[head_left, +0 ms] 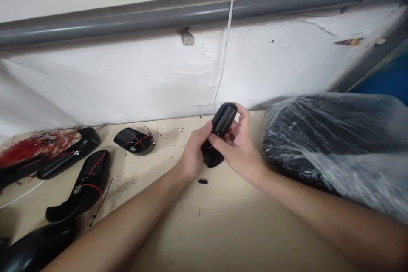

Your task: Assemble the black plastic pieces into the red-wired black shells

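Both my hands hold one black plastic housing [225, 120], tilted above the table. My left hand [195, 146] grips its left side, thumb along the edge. My right hand [240, 146] wraps the right side, its thumb pressed on the middle of the housing and its fingers partly hidden behind. A red wire [236, 128] shows by the right fingers. On the table just below lies a small black oval piece [203, 181]. Left of my hands sits another black housing part [135, 141] with red and black wires.
Black housings with red wires [91, 178] and a heap of red wires [35, 148] cover the left of the table [178, 238]. A clear plastic bag [331, 136] with black contents stands right. A white cable [228, 34] hangs down the wall behind.
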{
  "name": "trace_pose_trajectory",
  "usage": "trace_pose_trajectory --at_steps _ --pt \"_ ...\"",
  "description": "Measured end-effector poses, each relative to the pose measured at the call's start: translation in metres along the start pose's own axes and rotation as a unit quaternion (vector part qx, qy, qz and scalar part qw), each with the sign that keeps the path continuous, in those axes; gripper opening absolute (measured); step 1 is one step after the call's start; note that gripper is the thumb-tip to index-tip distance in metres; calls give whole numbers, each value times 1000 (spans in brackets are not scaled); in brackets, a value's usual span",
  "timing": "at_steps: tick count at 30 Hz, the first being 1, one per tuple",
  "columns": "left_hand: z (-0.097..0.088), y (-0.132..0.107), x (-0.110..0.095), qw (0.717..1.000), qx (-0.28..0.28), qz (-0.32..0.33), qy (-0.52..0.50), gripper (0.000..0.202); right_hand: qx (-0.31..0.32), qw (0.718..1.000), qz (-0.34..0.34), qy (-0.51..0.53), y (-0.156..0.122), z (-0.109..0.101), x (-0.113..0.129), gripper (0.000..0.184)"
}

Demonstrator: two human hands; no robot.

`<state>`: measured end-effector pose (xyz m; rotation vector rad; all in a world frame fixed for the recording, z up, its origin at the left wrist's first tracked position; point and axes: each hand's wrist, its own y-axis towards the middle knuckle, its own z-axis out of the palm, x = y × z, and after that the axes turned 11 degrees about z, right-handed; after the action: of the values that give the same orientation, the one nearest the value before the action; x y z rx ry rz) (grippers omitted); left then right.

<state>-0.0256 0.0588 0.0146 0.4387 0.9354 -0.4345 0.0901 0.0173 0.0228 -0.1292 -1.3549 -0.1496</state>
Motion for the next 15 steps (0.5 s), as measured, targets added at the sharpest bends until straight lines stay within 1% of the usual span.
trace_pose_trajectory --at_steps 2,5,7,9,13,15 --pt "0 2 -2 1000 -8 -19 -3 52 -1 1000 -2 3 1 0 -1 85" --pt "-1 4 -3 999 -21 -25 -9 57 5 1000 -1 8 3 -1 -4 93" --pt "-1 4 -3 999 -16 -28 -19 62 9 1000 8 14 4 -2 -6 98" --pt "-2 5 -3 999 -9 -35 -26 62 17 999 19 28 4 -4 -7 101" --pt "-5 5 -1 998 -33 -45 -14 53 37 997 31 60 4 -6 -8 95" --pt "-7 6 -2 998 -43 -52 1 53 41 997 38 62 4 -6 -8 91"
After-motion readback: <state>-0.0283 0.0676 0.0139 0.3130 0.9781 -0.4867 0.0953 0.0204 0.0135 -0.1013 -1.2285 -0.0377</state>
